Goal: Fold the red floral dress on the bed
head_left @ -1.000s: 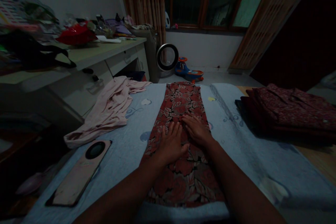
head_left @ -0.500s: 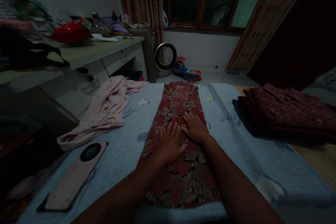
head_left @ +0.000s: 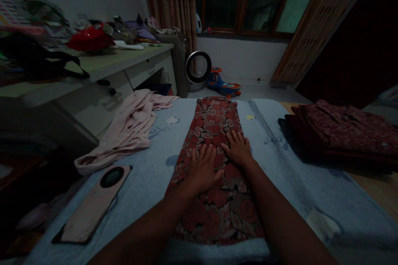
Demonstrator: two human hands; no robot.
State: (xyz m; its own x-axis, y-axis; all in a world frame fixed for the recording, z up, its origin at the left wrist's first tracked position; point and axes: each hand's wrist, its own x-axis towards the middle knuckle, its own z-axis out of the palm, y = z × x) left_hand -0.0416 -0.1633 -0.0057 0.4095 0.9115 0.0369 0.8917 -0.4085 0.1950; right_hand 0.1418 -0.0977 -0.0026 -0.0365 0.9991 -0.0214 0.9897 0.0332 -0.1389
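A red and black flowered garment, folded into a long strip, lies flat in front of me on a light blue cloth. On its left half my left hand rests palm down, fingers stretched forward. My right hand presses on the garment's right side with its fingers spread. Neither hand grips anything. The exact kind of garment cannot be made out.
Left of the strip lie a crumpled pink garment and a phone in a pale case. A stack of dark red folded clothes sits at the right. Beyond are a cluttered desk, a round fan and a ride-on toy.
My right hand has slid a little to the right across the garment, away from the left hand. The left hand stays nearly in place, and the view has shifted slightly.
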